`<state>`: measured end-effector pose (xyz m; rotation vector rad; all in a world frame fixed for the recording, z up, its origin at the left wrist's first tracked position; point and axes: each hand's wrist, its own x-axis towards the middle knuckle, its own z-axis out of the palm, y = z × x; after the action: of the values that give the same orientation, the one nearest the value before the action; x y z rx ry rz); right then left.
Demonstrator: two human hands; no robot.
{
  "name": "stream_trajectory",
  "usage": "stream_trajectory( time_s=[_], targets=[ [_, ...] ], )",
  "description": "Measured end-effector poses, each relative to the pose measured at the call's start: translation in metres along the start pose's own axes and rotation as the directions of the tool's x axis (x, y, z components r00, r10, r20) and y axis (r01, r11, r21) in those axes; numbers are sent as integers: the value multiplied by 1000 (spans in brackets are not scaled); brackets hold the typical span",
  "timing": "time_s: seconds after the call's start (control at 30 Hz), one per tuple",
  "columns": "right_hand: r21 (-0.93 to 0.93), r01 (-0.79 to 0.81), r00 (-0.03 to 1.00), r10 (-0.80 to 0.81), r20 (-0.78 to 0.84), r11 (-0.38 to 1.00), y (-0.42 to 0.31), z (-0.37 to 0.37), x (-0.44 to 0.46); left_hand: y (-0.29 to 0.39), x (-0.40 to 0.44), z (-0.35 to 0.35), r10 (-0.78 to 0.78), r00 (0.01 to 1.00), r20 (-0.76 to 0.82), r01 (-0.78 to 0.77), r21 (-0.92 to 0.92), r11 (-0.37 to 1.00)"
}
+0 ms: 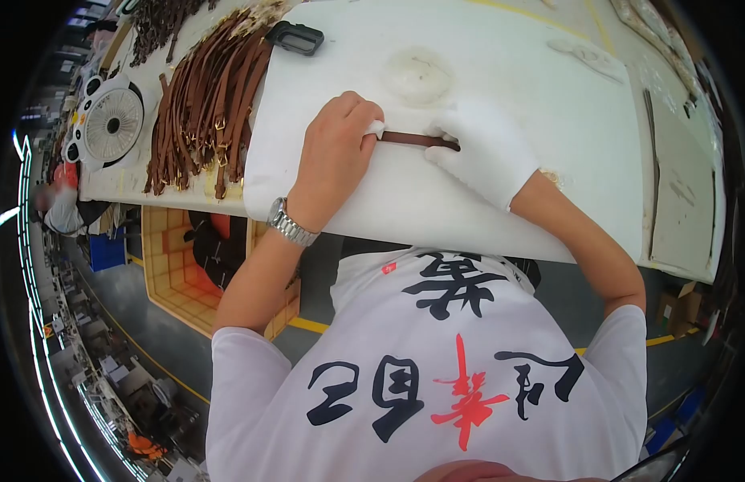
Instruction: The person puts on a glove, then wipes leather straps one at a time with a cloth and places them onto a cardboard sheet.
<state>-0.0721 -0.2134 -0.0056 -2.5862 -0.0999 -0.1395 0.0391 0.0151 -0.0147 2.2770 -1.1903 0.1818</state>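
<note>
A short brown leather strap [409, 139] lies level between my two hands over the white sheet [348, 76] on the table. My left hand [338, 149], bare and with a steel watch at the wrist, is closed, with a small white piece [376, 128] at its fingertips by the strap's left end. My right hand [485, 149] wears a white glove, and its thumb and fingers pinch the strap near its dark right end. To the left of the sheet lies a large bundle of brown straps [216, 96] with gold-coloured buckles.
A black plastic object [296, 38] sits at the sheet's upper left. A white fan [111, 124] stands at the table's left end. Below the table edge is a yellow crate [168, 265] with dark items. A grey board [684, 193] lies at right; a person [63, 210] is far left.
</note>
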Motion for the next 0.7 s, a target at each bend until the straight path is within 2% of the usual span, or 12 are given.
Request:
stream_trajectory(
  time_s=[0.03, 0.1, 0.13, 0.2, 0.23, 0.3, 0.4, 0.43, 0.5, 0.53, 0.63, 0.7],
  targets=[
    [1, -1, 1000, 1, 0, 1000, 5, 4, 0, 3, 3, -1, 7, 1000, 20, -6, -6, 1000],
    [364, -6, 999, 18, -30, 932, 16, 21, -2, 28, 11, 8, 60, 998, 27, -58, -66, 996],
    [370, -2, 1000, 9, -17, 929, 15, 19, 0, 36, 14, 13, 124, 992, 23, -120, -124, 985],
    [303, -177, 984, 161, 78, 936, 11, 14, 0, 33, 11, 22, 118, 991, 67, -111, -101, 989],
    [309, -183, 983, 165, 85, 933, 11, 18, -4, 33, 10, 25, 130, 986, 108, -122, -82, 989],
    [193, 3, 995, 16, -98, 981, 15, 19, -7, 14, 5, 3, 134, 986, 102, -130, -45, 990],
    [171, 37, 996, -22, -84, 985, 11, 12, -6, -9, 2, -20, -37, 984, 172, 2, 198, 980],
    [177, 41, 996, -25, -89, 983, 12, 15, -6, -4, 5, -16, -37, 984, 174, 0, 206, 979],
    [377, 23, 995, 14, -96, 926, 15, 25, -4, 19, 13, 5, 145, 980, 136, -161, 109, 981],
    [384, 21, 995, 16, -94, 923, 17, 27, -3, 33, 14, 8, 112, 974, 198, -145, 160, 976],
    [277, 61, 987, -16, -162, 959, 16, 25, -8, -2, 0, -12, 51, 992, 114, -70, 175, 982],
    [120, 110, 984, -91, -155, 987, 12, 17, -5, -12, 1, -22, -10, 990, 138, -15, 180, 984]
  ],
)
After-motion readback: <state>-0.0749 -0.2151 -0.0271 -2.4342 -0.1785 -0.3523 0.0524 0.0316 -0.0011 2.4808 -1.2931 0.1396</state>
